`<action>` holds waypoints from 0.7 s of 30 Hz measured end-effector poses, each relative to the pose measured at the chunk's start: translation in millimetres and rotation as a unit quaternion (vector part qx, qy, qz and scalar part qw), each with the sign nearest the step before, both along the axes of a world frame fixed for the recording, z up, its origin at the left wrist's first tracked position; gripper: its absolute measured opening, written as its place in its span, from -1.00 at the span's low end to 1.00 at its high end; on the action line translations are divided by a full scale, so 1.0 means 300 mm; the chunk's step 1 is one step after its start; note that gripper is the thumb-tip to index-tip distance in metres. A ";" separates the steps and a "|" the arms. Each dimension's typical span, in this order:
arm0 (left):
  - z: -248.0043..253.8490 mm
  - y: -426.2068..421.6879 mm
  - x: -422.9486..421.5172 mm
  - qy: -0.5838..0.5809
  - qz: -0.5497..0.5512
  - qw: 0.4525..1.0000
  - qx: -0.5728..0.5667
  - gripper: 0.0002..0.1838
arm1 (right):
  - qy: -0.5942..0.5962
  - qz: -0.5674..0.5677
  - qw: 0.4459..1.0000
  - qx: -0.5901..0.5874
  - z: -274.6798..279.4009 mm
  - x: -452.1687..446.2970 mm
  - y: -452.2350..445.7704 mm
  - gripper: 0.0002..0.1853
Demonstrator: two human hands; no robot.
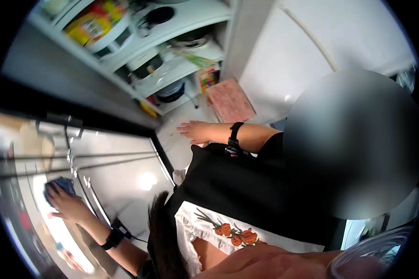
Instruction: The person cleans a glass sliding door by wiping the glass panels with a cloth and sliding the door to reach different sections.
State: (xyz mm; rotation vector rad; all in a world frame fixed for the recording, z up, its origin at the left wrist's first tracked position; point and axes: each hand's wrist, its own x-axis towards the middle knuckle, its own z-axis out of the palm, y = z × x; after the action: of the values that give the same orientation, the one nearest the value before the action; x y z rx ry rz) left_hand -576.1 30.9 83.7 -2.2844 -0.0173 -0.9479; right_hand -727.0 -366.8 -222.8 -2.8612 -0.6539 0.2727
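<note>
On the left side of the head view, my left hand presses a dark blue cloth against a glossy, glass-like surface. A black strap circles that wrist. My right hand is palm down near the centre, fingers apart and nothing in them. It too has a black strap at the wrist. Below it lies the black clothing with a white, flower-embroidered part.
White shelves at the top hold packets and dark items. A pink patterned box stands on the pale floor beside a white panel. A grey blur hides the right side. Bare skin and a clear plastic rim show at the bottom.
</note>
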 end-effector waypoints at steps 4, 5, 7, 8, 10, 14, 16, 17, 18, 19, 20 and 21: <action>-0.301 0.039 0.072 0.194 -0.025 0.976 0.094 -0.50 | 0.013 -0.096 0.995 -0.036 0.037 -0.110 -0.044 -0.35; -0.329 0.022 0.048 0.227 -0.013 0.968 0.108 -0.50 | -0.012 -0.114 0.993 -0.007 -0.040 -0.124 -0.071 -0.39; -0.331 -0.043 -0.009 0.291 0.017 0.950 0.112 -0.46 | 0.005 -0.149 0.989 0.016 -0.039 -0.154 -0.101 -0.40; -0.337 -0.043 0.009 0.303 0.047 0.943 0.127 -0.44 | 0.014 -0.158 0.987 0.023 -0.030 -0.156 -0.117 -0.40; -0.344 0.068 0.183 0.336 0.067 0.933 0.108 -0.10 | 0.027 -0.190 0.981 0.032 -0.017 -0.072 -0.040 -0.41; -0.210 -0.105 0.158 0.297 -0.030 0.952 0.067 -0.29 | 0.026 -0.203 0.977 0.061 0.020 -0.070 -0.049 -0.42; -0.218 -0.165 0.161 0.298 -0.055 0.951 0.064 -0.32 | 0.026 -0.202 0.978 0.052 0.035 -0.086 -0.081 -0.43; -0.221 -0.186 0.166 0.298 -0.065 0.950 0.063 -0.33 | 0.026 -0.198 0.979 0.047 0.044 -0.089 -0.089 -0.44; -0.226 -0.201 0.167 0.301 -0.075 0.949 0.061 -0.35 | 0.015 -0.202 0.978 0.054 0.050 -0.099 -0.093 -0.44; -0.231 -0.219 0.173 0.301 -0.085 0.948 0.058 -0.36 | 0.003 -0.204 0.977 0.060 0.025 -0.106 -0.116 -0.45; -0.234 -0.234 0.178 0.301 -0.096 0.947 0.053 -0.38 | -0.012 -0.203 0.977 0.066 0.016 -0.111 -0.145 -0.45; -0.236 -0.240 0.180 0.300 -0.104 0.947 0.049 -0.39 | -0.033 -0.210 0.974 0.073 0.006 -0.121 -0.158 -0.47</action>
State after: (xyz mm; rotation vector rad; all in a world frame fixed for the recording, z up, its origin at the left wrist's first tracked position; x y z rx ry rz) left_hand -522.2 -41.0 12.8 -2.4193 0.5282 -0.3040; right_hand -763.3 -414.3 -220.9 -2.7839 -0.0632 0.0606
